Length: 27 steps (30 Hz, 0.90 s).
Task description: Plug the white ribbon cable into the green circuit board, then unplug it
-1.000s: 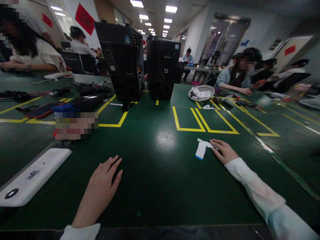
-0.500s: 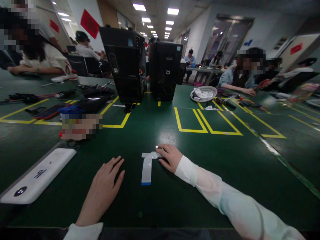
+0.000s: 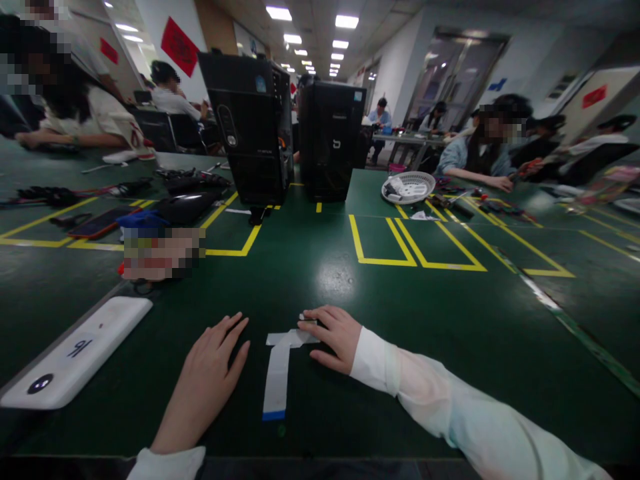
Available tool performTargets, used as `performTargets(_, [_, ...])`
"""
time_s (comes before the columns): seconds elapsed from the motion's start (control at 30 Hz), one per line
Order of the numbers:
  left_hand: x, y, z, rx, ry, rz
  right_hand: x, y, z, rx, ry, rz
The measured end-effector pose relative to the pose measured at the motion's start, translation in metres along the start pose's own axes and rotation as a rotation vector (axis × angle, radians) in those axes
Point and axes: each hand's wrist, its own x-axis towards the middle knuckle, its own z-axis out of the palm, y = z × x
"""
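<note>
A flat white ribbon cable (image 3: 277, 381) with a blue end strip lies bent on the green tabletop between my hands. My right hand (image 3: 336, 337) rests over its upper right end. The fingers are stretched out, with the thumb apart, and the fingertips touch the cable and hide part of it. A small shiny piece shows at the fingertips, too small to name. My left hand (image 3: 213, 373) lies on the tabletop left of the cable, fingers extended and holding nothing.
A white power-bank-like device (image 3: 80, 353) lies at the left. Two black computer towers (image 3: 250, 133) stand ahead. A white basket (image 3: 409, 188) is at the back right, near yellow tape outlines (image 3: 385, 261). Cables and tools clutter the far left. Several people sit around.
My right hand has moved slightly toward me and left, and the ribbon cable has slid along with it. My left hand has stayed in place.
</note>
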Motion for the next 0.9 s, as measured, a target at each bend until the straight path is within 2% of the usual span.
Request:
performTargets(0.43, [-0.001,0.002,0.001,0.017,-0.001,-0.005,-0.006,0.006,-0.002,-0.027,-0.016,0.006])
performTargets(0.53, [-0.001,0.003,0.0,0.016,-0.001,-0.013,-0.017,0.021,0.003,-0.075,0.032,0.023])
performTargets(0.6, [-0.001,0.005,-0.001,0.012,0.001,-0.01,-0.033,0.042,0.005,-0.123,0.098,0.077])
performTargets(0.67, [-0.001,0.005,-0.001,0.004,-0.002,-0.009,-0.056,0.069,0.004,-0.175,0.182,0.181])
performTargets(0.73, [-0.002,0.005,-0.001,-0.004,-0.011,-0.013,-0.085,0.099,-0.004,-0.249,0.257,0.372])
performTargets(0.77, [-0.002,0.004,0.0,-0.004,-0.014,-0.017,-0.101,0.113,-0.011,-0.304,0.274,0.516])
performTargets(0.83, [-0.002,0.002,0.001,0.0,-0.023,-0.015,-0.136,0.134,-0.027,-0.446,0.346,0.912])
performTargets(0.9, [-0.002,0.0,0.003,0.01,-0.026,-0.008,-0.171,0.146,-0.045,-0.542,0.404,1.236])
